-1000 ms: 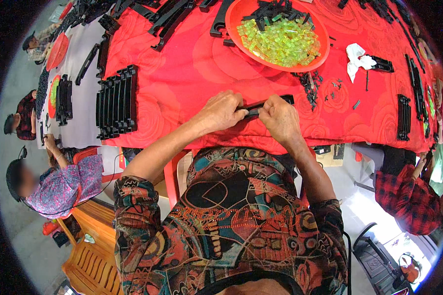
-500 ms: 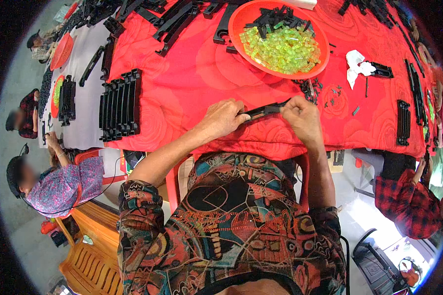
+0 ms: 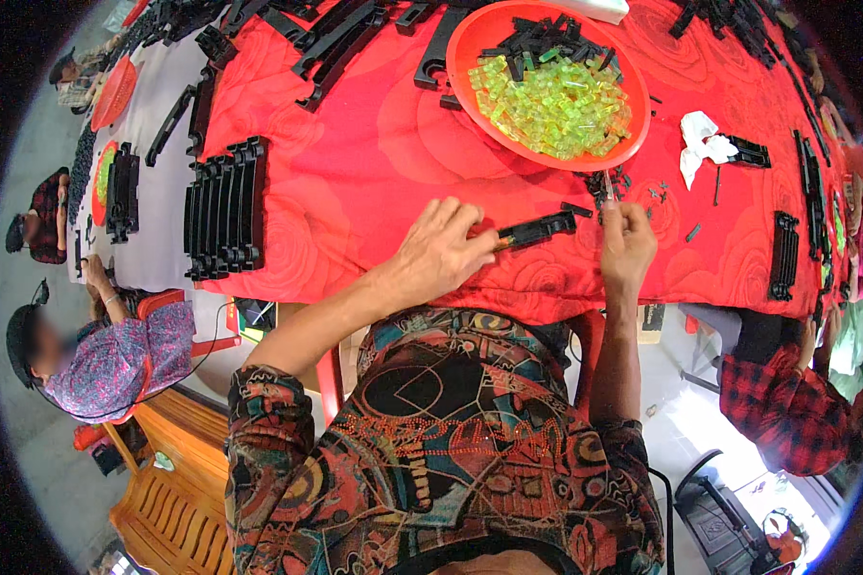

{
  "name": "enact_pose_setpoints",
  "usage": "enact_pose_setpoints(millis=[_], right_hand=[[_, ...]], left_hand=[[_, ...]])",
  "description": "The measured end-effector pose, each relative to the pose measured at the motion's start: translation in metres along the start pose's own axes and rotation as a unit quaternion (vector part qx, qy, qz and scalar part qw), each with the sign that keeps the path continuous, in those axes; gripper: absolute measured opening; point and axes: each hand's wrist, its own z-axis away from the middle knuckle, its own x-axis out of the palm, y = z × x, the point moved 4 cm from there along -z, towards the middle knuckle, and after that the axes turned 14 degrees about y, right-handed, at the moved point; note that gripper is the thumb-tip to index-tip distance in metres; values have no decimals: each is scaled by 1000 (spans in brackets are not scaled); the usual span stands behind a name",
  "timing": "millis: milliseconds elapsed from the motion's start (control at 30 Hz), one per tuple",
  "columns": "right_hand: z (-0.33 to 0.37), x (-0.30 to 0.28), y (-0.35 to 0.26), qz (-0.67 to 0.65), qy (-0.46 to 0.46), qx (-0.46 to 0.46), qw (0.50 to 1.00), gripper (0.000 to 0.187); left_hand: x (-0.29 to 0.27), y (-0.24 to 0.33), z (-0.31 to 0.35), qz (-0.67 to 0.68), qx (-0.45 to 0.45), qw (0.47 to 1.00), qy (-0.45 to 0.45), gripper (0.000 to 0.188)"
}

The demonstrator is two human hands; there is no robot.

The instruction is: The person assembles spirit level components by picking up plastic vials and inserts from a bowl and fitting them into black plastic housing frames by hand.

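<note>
My left hand (image 3: 439,240) has its thumb and fingers at the near left end of a long black plastic part (image 3: 539,230), which lies slanted over the red cloth. A small loose black strip (image 3: 575,210) sits just beyond the part's right end. My right hand (image 3: 628,240) is closed on a slim, pale, pointed tool that looks like tweezers (image 3: 609,184). Its tip reaches the small black bits (image 3: 621,179) below the bowl's rim. The red bowl (image 3: 466,86) holds yellow-green clear pieces (image 3: 556,110) and black pieces (image 3: 547,43).
A row of black parts (image 3: 225,211) lies to the left, with more black parts (image 3: 340,48) at the back. Crumpled white tissue (image 3: 703,146) lies right of the bowl beside a black part (image 3: 748,151). Co-workers sit at left (image 3: 125,359) and right (image 3: 786,402).
My right hand has left the black part and moved right, tool tip now at the small bits. The part's right end is uncovered. My left hand's fingers have loosened and lifted somewhat.
</note>
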Motion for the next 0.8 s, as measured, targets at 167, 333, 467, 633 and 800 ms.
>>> enact_pose_setpoints(millis=[167, 333, 467, 633, 800], right_hand=[[11, 2, -19, -100, -15, -14, 995, 18], [29, 9, -28, -221, -54, 50, 972, 22], [46, 27, -39, -475, -98, 128, 865, 33], [67, 61, -53, -465, -148, 34, 872, 41], [74, 69, -45, -441, -161, 58, 881, 42]], left_hand=[[7, -4, 18, 28, 43, 998, -22, 27], [15, -10, 18, 25, 50, 998, -38, 23], [15, -9, 20, 15, 30, 999, -24, 19], [13, -8, 23, 15, 11, 1000, 10, 21], [14, -8, 24, 24, 19, 999, 25, 18]])
